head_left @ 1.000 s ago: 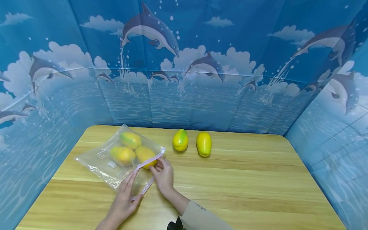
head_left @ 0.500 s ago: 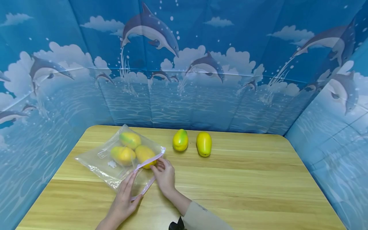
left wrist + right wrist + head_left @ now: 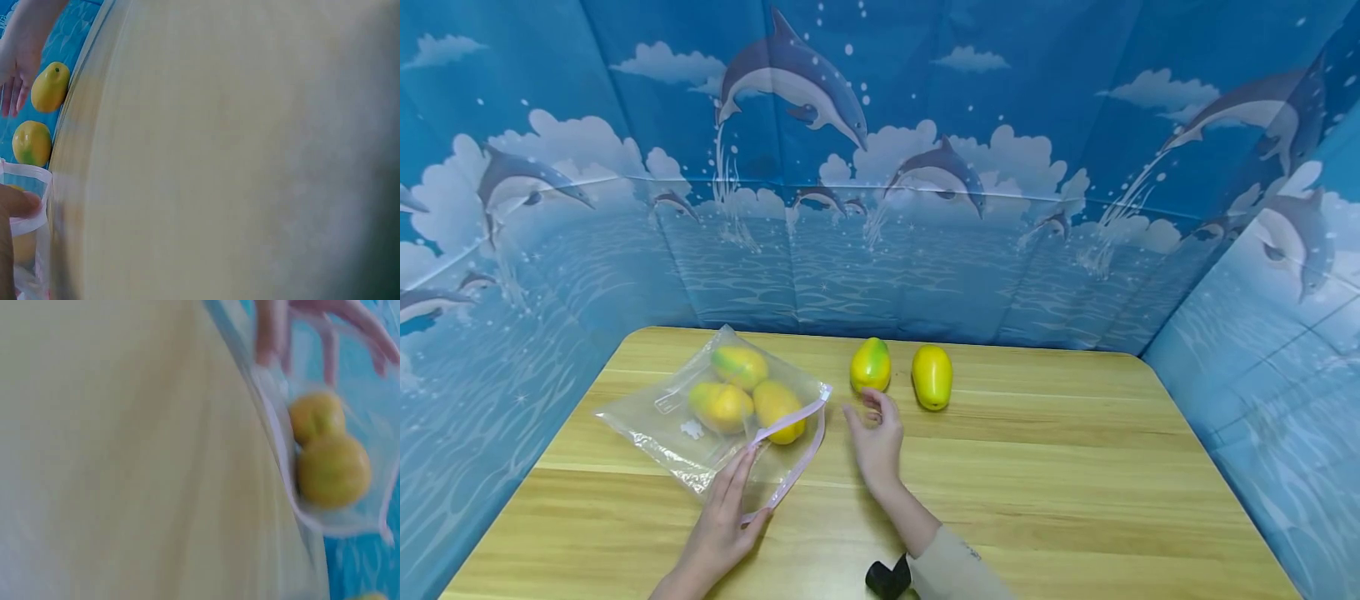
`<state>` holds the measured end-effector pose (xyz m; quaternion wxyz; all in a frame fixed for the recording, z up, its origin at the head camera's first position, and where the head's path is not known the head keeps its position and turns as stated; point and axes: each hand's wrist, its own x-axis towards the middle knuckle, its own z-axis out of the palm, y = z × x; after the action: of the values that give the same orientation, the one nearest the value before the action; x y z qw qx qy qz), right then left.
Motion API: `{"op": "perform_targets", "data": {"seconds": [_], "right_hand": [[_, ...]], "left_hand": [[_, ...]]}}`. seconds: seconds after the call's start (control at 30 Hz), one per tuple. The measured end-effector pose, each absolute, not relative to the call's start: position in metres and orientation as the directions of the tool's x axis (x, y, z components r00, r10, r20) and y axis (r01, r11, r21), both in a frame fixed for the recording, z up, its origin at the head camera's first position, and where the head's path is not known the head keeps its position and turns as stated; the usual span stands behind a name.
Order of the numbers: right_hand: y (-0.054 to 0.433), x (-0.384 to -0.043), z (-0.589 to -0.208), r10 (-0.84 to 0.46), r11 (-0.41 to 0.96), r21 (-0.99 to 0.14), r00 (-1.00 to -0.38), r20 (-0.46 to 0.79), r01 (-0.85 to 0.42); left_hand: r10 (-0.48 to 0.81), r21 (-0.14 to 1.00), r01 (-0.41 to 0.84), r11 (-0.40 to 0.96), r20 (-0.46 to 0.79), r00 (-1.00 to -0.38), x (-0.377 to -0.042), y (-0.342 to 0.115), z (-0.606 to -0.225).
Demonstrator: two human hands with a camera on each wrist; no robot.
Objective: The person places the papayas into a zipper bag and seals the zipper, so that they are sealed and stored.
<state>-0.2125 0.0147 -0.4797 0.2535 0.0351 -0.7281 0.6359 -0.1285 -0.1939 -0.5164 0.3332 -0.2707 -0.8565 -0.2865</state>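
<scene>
Clear bag (image 3: 655, 425) open at the mouth, propped by your left grip (image 3: 718, 517); your right grip (image 3: 877, 446) empty near the loose fruit.
Main risk: if your left fingers had slipped off the pink rim, the mouth could have sagged shut, or the front bagged fruit (image 3: 775, 404), right by the opening, could have rolled out onto the surface (image 3: 1037, 467). A clumsy reach could also have knocked the left loose fruit (image 3: 870, 362) over the far edge or into the right loose fruit (image 3: 932, 377); both sat by that edge, midway between the far corners. Bag lay toward the far left corner, three fruits inside. Left grip: spread, fingers on one lip, thumb at the other. Right grip: fingers apart, relaxed, holding nothing; couldn't tell if fingertips touched fruit.
</scene>
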Motion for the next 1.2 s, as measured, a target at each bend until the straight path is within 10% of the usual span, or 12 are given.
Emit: {"op": "perform_targets", "data": {"seconds": [0.57,1.2], "right_hand": [[0.081,-0.247,-0.494,0.545,0.327,-0.914,-0.742,0.39,-0.241],[0.1,-0.256,-0.507,0.542,0.328,-0.934,-0.783,0.307,-0.14]], "left_hand": [[0.274,0.31,0.654,0.69,0.725,-0.632,-0.128,-0.194,-0.515],[0.276,0.313,0.65,0.693,0.717,-0.64,-0.127,-0.194,-0.515]]}}
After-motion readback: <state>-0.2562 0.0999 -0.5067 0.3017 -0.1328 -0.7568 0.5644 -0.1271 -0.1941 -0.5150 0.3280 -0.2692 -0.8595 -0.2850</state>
